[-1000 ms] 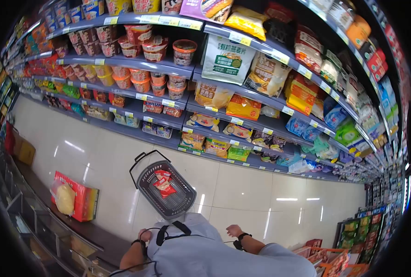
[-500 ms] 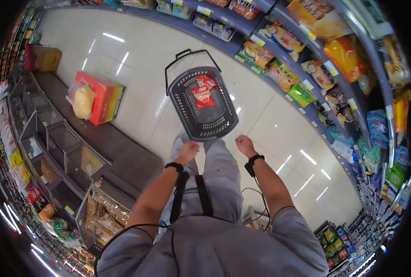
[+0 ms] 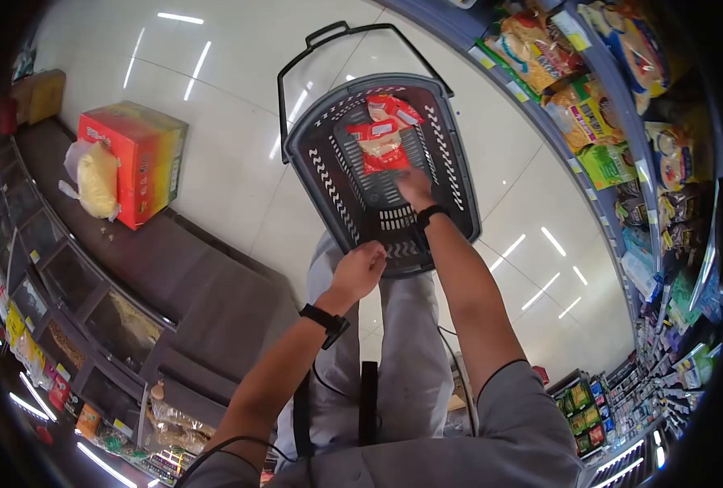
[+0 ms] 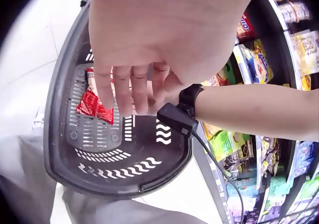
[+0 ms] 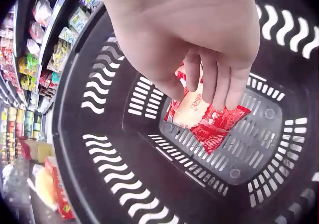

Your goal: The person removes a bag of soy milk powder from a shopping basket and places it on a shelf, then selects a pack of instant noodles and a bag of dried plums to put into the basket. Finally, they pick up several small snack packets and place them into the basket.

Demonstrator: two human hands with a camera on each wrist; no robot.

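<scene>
A dark grey basket (image 3: 326, 191) stands on the floor with its handle tipped to the far side. Red and cream packets (image 3: 382, 146) lie on its bottom. The right hand (image 3: 416, 189) reaches down inside the basket, just on the near side of the packets; in the right wrist view its relaxed fingers hang over the packets (image 5: 212, 127), and contact cannot be told. At the basket's near rim is the left hand (image 3: 360, 271), holding nothing visible. In the left wrist view that hand (image 4: 144, 45) has its fingers extended and loosely bent, with the packets (image 4: 94, 107) beyond them.
Shelves of bagged food (image 3: 585, 114) run along the right side. To the left, a red and yellow box (image 3: 138, 163) with a bag of something pale yellow (image 3: 98, 180) against it rests on a dark ledge (image 3: 215, 297). Bulk bins line the lower left.
The basket appears larger and closer as the view tilts down. The right hand has moved from outside the near rim down into the basket; the left hand has come up to the near rim.
</scene>
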